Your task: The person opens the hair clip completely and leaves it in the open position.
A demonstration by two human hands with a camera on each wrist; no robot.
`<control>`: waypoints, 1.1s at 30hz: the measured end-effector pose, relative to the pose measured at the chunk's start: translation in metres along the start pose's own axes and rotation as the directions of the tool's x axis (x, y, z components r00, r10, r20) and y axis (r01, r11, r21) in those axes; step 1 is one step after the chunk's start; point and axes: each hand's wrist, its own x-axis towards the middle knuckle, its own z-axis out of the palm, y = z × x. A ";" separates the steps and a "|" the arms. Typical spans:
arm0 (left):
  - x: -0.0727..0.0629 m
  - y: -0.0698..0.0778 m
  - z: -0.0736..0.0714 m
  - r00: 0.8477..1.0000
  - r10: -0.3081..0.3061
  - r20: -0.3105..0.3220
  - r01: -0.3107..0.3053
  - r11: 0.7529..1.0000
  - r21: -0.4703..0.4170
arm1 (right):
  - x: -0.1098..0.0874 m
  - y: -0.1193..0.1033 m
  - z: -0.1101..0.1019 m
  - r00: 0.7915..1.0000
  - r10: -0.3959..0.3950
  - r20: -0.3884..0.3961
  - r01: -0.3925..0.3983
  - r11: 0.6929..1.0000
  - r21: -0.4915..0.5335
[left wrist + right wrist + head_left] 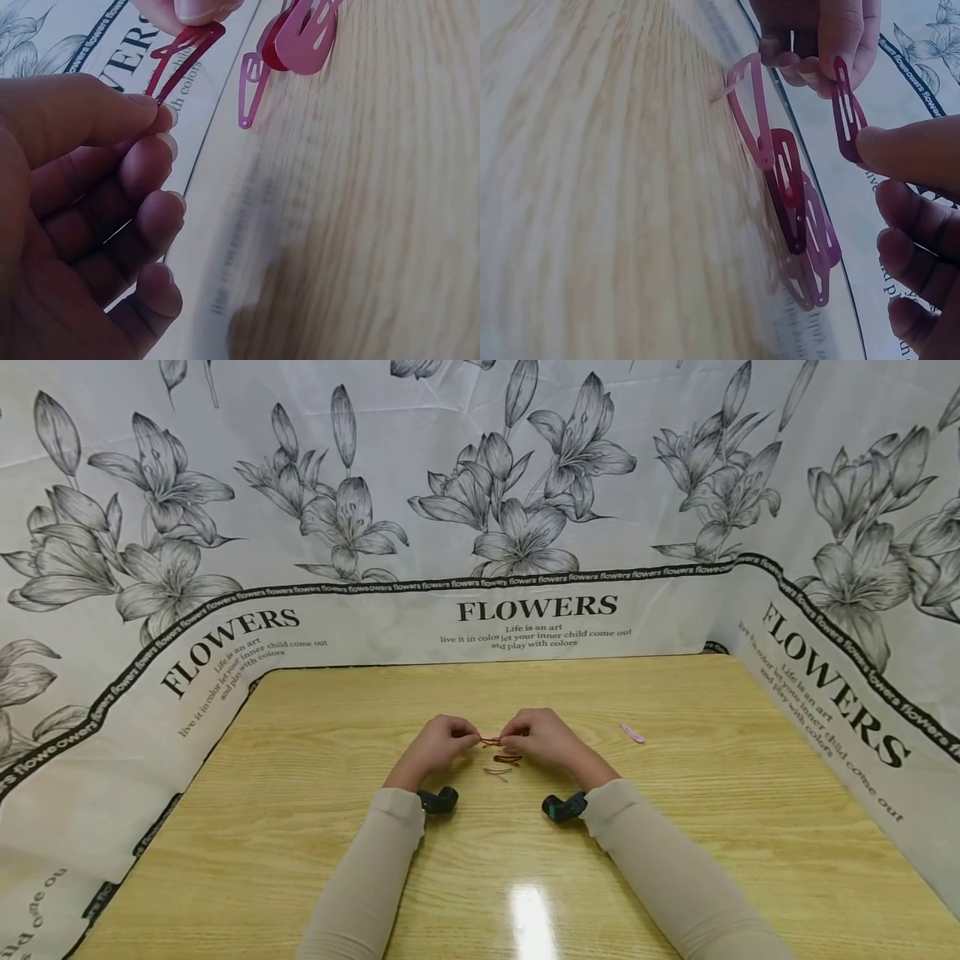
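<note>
A red snap hair clip (490, 741) is stretched between both hands above the table. My left hand (442, 742) pinches its narrow end between thumb and index finger, with the other fingers loosely bent in the left wrist view. The wide end is pinched by my right hand (542, 739). Its two arms stand apart in the left wrist view, so the clip (184, 64) looks unsnapped. Just below the hands lie a dark red hair clip (507, 760) and a pale pink one (497, 771). The right wrist view shows a pink clip (748, 112) beside the dark red clip (784, 191).
A lone pink hair clip (632, 733) lies right of the hands on the wooden table (315, 727). White flower-printed cloth (390, 622) walls in the back and both sides. Dark wrist cameras (439, 800) sit at both beige sleeves (367, 868).
</note>
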 end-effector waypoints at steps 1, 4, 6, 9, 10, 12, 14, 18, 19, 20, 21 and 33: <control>0.000 -0.001 0.000 1.000 -0.003 0.001 0.003 1.000 0.003 | 0.001 0.000 0.001 1.000 0.004 0.001 -0.004 1.000 0.001; 0.000 -0.002 -0.001 1.000 -0.008 0.002 0.008 1.000 0.013 | 0.003 -0.001 0.003 1.000 0.001 0.005 -0.001 1.000 -0.002; -0.001 -0.003 -0.002 1.000 -0.014 0.003 0.014 1.000 0.016 | 0.004 -0.002 0.003 1.000 -0.006 0.009 0.006 1.000 0.000; -0.001 -0.003 -0.003 1.000 -0.018 0.007 0.018 1.000 0.019 | 0.005 -0.005 0.004 1.000 -0.013 0.013 0.014 1.000 -0.014; -0.001 -0.003 -0.004 1.000 -0.020 0.010 0.019 1.000 0.022 | 0.005 -0.005 0.004 1.000 -0.012 0.015 0.012 1.000 -0.016; -0.001 -0.003 -0.004 1.000 -0.023 0.013 0.023 0.999 0.030 | 0.006 -0.007 0.005 1.000 -0.010 0.018 0.011 1.000 -0.023; -0.001 -0.004 -0.005 0.999 -0.027 0.019 0.026 0.999 0.039 | 0.007 -0.007 0.006 1.000 -0.009 0.022 0.010 0.999 -0.036; 0.000 -0.006 -0.005 0.999 -0.030 0.028 0.029 0.998 0.052 | 0.009 -0.008 0.007 0.999 -0.006 0.036 0.009 0.998 -0.067; 0.000 -0.006 -0.005 0.999 -0.030 0.030 0.029 0.998 0.054 | 0.010 -0.009 0.007 0.999 -0.006 0.039 0.009 0.997 -0.074; 0.000 -0.006 -0.005 0.999 -0.030 0.033 0.028 0.998 0.058 | 0.011 -0.009 0.008 0.999 -0.003 0.043 0.006 0.997 -0.081; 0.000 -0.007 -0.005 0.999 -0.029 0.035 0.027 0.998 0.064 | 0.011 -0.009 0.008 0.999 0.001 0.047 0.003 0.996 -0.084; 0.003 -0.012 -0.005 0.998 -0.014 0.066 0.006 0.992 0.130 | 0.015 -0.016 0.010 0.997 -0.005 0.081 0.020 0.984 -0.178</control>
